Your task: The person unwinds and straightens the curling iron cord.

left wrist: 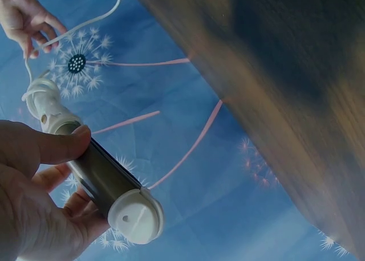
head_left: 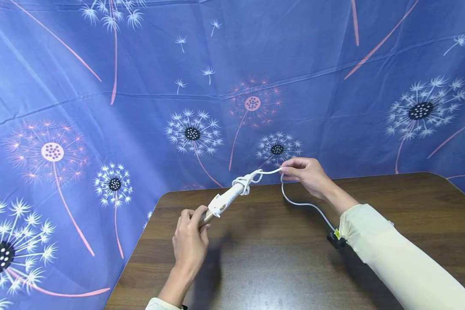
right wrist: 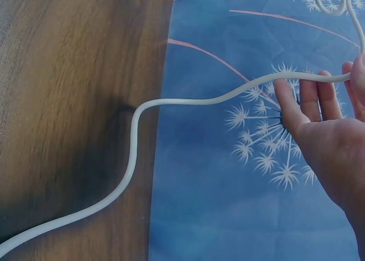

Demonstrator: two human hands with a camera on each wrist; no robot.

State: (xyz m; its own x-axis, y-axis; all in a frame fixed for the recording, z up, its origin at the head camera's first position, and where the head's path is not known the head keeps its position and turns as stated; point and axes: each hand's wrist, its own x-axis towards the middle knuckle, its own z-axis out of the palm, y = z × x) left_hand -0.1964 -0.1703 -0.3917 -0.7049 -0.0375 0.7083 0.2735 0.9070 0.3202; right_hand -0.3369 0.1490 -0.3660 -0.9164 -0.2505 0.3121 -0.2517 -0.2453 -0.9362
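Observation:
My left hand [head_left: 190,241] grips the brown metallic barrel of a curling iron [head_left: 225,200], which is tilted up to the right above the table. A round white cap [left wrist: 136,220] at the barrel's end points towards the camera in the left wrist view. Loops of the white cord [head_left: 306,204] are wound around the upper part of the white handle. Right of the handle, my right hand [head_left: 309,177] pinches this cord between thumb and fingertips. In the right wrist view the cord [right wrist: 191,101] runs across the other fingers and sags away to the lower left.
Below both hands lies a brown wooden table [head_left: 263,262]. A blue cloth [head_left: 314,56] with dandelion prints hangs behind it and along its left side. A small black object [head_left: 336,240] with a yellow patch is near the right sleeve, where the cord passes.

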